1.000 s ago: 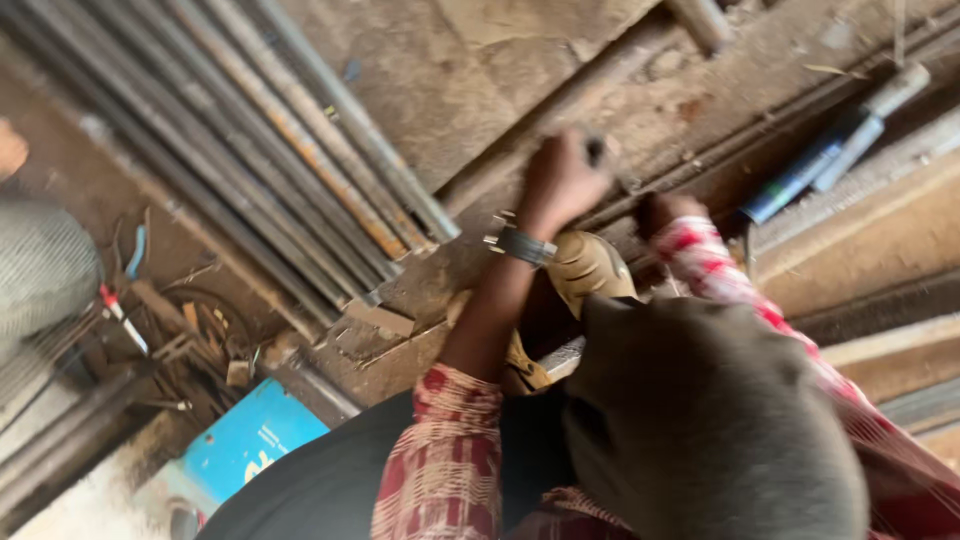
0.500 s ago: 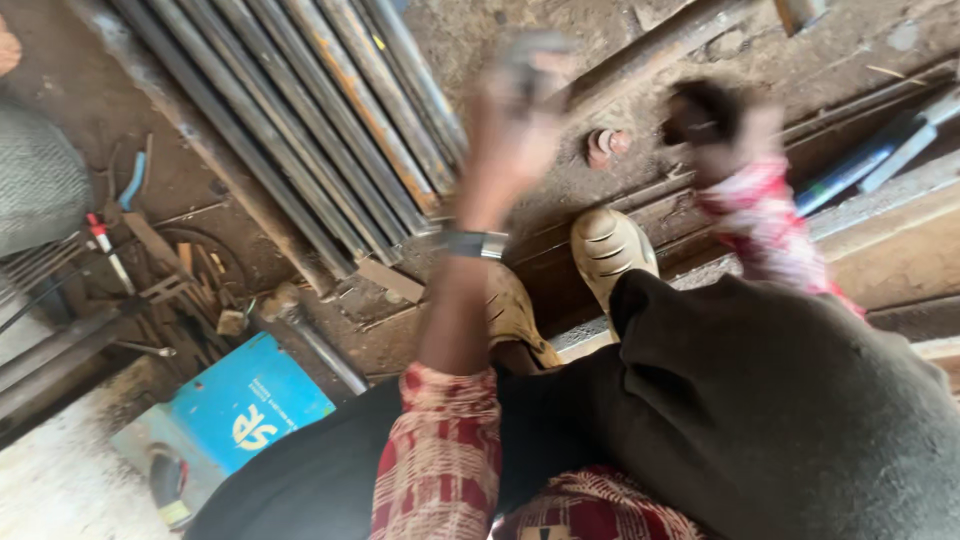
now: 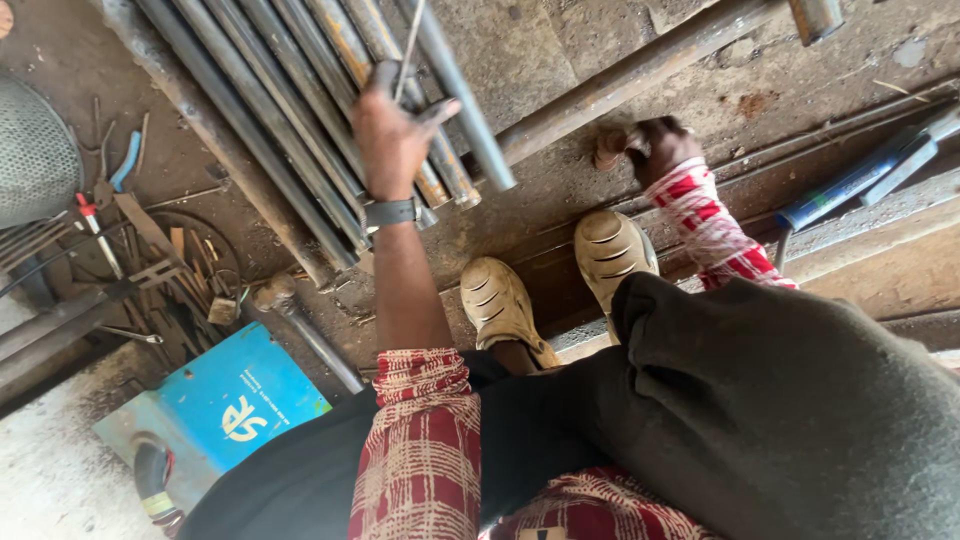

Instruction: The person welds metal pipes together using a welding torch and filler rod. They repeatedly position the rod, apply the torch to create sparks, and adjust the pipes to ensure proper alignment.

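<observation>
The left hand [image 3: 392,130] rests on a bundle of long metal pipes [image 3: 300,120] lying on the dirt floor, and its fingers are curled around a thin rod [image 3: 408,45] that sticks up past the top of the picture. The pipes run their long way from the far left down toward the person's shoes [image 3: 555,280], so they lie right under this hand and well apart from the other one. The right hand [image 3: 662,145] is closed around a small rusty round piece [image 3: 607,147], just beside a thick pipe [image 3: 640,65].
</observation>
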